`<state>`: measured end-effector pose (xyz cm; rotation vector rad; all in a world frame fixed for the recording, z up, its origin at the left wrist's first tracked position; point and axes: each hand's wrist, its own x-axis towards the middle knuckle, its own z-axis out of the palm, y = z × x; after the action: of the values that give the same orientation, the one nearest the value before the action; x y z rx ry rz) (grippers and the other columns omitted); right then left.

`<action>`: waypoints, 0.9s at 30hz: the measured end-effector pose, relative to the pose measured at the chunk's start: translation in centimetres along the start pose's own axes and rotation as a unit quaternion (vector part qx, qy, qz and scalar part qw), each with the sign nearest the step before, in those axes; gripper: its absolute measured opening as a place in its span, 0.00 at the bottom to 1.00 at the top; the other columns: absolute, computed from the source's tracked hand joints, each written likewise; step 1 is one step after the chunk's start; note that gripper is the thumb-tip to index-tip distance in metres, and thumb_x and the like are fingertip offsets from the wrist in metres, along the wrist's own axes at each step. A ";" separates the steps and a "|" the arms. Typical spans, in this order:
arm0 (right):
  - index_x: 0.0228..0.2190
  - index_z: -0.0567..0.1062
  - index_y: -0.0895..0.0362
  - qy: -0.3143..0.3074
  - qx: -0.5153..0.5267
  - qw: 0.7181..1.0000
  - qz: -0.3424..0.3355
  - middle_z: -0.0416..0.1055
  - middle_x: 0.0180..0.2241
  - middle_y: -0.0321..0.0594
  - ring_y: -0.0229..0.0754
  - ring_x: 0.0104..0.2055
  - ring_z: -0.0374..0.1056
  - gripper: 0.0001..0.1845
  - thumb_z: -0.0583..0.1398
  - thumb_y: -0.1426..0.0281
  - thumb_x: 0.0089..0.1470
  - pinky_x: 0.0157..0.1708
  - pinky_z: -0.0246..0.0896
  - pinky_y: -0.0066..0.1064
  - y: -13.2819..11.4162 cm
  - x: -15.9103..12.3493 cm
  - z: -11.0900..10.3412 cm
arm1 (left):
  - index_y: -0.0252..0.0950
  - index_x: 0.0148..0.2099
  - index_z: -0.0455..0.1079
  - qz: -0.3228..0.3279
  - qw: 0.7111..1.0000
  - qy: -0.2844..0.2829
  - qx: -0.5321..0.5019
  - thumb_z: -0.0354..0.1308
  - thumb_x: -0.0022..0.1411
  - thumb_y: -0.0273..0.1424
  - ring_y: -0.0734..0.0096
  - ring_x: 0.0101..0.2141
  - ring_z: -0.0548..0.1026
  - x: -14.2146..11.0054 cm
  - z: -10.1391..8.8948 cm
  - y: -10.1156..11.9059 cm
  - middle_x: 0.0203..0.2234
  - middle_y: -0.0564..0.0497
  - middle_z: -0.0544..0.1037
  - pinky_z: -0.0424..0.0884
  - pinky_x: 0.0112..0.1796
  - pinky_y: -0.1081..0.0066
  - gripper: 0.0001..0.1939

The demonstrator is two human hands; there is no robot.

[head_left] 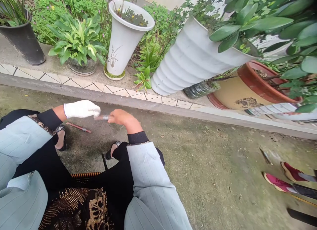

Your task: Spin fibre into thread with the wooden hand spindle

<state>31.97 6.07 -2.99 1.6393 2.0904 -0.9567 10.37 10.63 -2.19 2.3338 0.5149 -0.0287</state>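
My left hand (pixel 81 109) wears a white glove and is closed around one end of a short, thin grey stick-like object (pixel 101 117). My bare right hand (pixel 120 117) pinches the other end of it. Both hands are held out in front of my knees, above the concrete ground. A thin reddish rod (pixel 78 127) lies on the ground just below my left hand, next to my foot in a black sandal (pixel 61 137).
A tiled curb (pixel 81 84) runs across ahead, with potted plants behind it: a black pot (pixel 23 38), a leafy plant in a glass bowl (pixel 79 66), a tall white planter (pixel 122 38), a ribbed white pot (pixel 193 58), a brown-rimmed pot (pixel 247 88). Another person's red shoes (pixel 282 180) stand at the right.
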 end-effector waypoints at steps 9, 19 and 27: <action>0.29 0.68 0.58 0.098 0.434 0.868 -0.220 0.63 0.22 0.30 0.30 0.22 0.57 0.13 0.61 0.61 0.50 0.22 0.54 0.23 0.9 -2.8 -1.9 | 0.30 0.40 0.67 -0.073 0.967 0.068 -0.236 0.46 0.68 0.40 0.76 0.25 0.62 0.4 1.5 -1.5 0.26 0.52 0.70 0.60 0.28 0.76 0.18; 0.34 0.73 0.58 0.287 0.224 0.929 0.066 0.70 0.27 0.38 0.38 0.28 0.64 0.12 0.59 0.61 0.54 0.30 0.56 0.29 4.2 -0.8 -2.1 | 0.30 0.32 0.66 0.020 0.982 -0.038 -0.185 0.49 0.66 0.34 0.75 0.30 0.66 0.1 1.1 2.5 0.27 0.51 0.71 0.62 0.36 0.76 0.14; 0.33 0.75 0.57 0.054 0.008 0.996 -0.069 0.72 0.30 0.41 0.38 0.31 0.63 0.11 0.62 0.62 0.52 0.28 0.47 0.28 -0.5 0.3 0.8 | 0.32 0.31 0.68 -0.040 0.989 0.109 -0.095 0.49 0.63 0.40 0.75 0.28 0.66 -1.2 -1.3 0.1 0.26 0.53 0.71 0.62 0.33 0.76 0.17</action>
<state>31.25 5.70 -3.64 1.6061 2.2996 -0.9488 9.16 10.97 -0.97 2.1397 0.6885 0.2302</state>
